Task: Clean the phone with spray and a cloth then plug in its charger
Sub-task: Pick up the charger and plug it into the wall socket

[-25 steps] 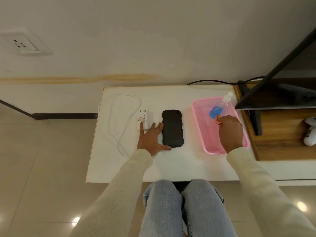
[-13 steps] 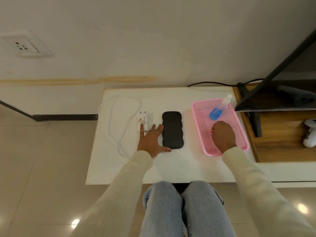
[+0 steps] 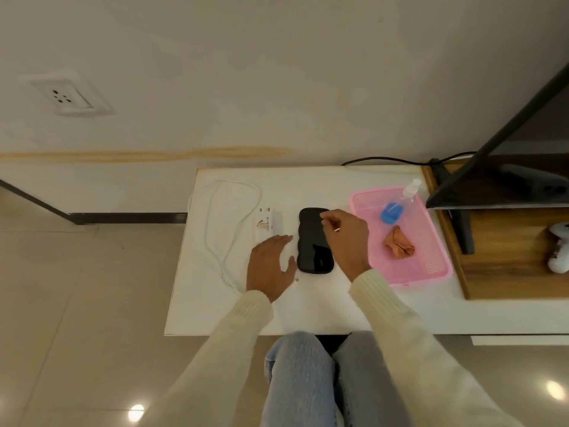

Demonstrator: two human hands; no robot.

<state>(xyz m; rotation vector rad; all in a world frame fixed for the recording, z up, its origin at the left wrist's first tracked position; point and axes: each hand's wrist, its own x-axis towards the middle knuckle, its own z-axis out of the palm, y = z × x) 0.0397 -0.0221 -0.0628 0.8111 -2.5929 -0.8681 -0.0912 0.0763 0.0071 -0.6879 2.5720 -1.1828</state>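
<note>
Now your left hand (image 3: 271, 266) lies flat, fingers relaxed, on the table (image 3: 308, 312) just left of the phone (image 3: 314, 241), probably to brace it. Your right hand (image 3: 346, 241) hovers over the phone's right edge, fingers curled, visibly holding nothing. The cloth (image 3: 398, 246) and spray bottle (image 3: 397, 204) wait in the pink basket (image 3: 431, 272).

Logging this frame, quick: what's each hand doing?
Left hand: open, flat on table.
Right hand: curled above phone, grip cannot be told.
</note>
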